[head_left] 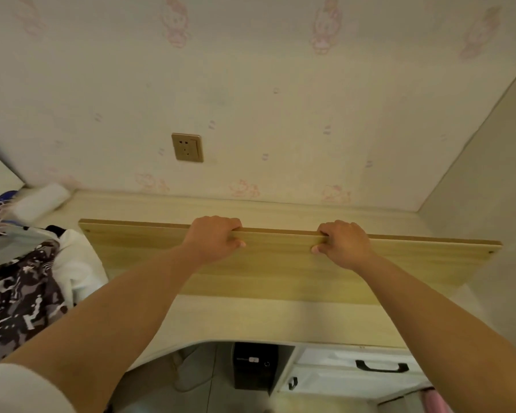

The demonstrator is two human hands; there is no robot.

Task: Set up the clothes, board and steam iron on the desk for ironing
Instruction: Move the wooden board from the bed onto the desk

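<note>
While your left hand [213, 239] and right hand [344, 242] each curl fingers over the far top edge of the long light-wood rectangular board [280, 278], its long axis runs left to right across mid-frame, tilted over the pale wooden desk [265, 320].

left hand [213, 241] fingers curled, right hand [344, 244] likewise, arms outstretched

No text, brand or number can be read anywhere: the small white label on the black box [252, 365] below the counter [251, 317] is too blurred to make out, and the wallpaper [251, 84] above the counter carries only cartoon figures.
</note>
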